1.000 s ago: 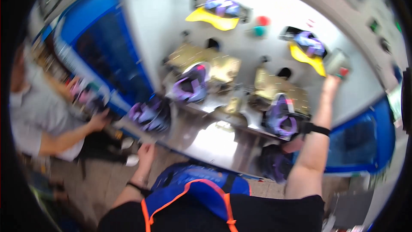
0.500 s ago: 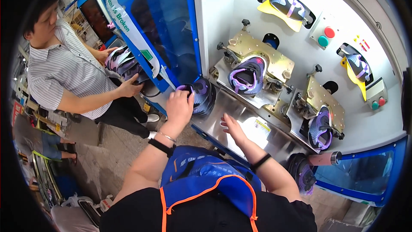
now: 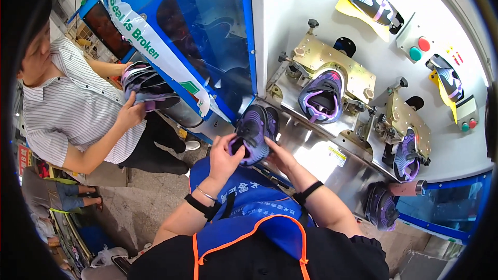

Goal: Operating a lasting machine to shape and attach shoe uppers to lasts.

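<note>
Steel worktop (image 3: 314,150) before a white machine cabinet (image 3: 280,15), both hands now at one purple-and-black shoe upper (image 3: 252,129).
From left to right: a co-worker (image 3: 85,114) in a striped shirt holds a bundle of uppers (image 3: 150,85), as before. Next, the left hand (image 3: 224,156) has its grip closed on the shoe upper's collar, the piece tilted at the worktop's left end, in front of a second upper (image 3: 273,118). The right hand (image 3: 281,158), half a second earlier open in the air above the worktop, now lays its fingers against the piece's right side; whether its grip clasps cannot be told. Farther right, two brass-coloured fixtures (image 3: 337,67) each carry an upper, unchanged, and dark uppers (image 3: 381,205) stand beside a pink bottle (image 3: 407,188).
</note>
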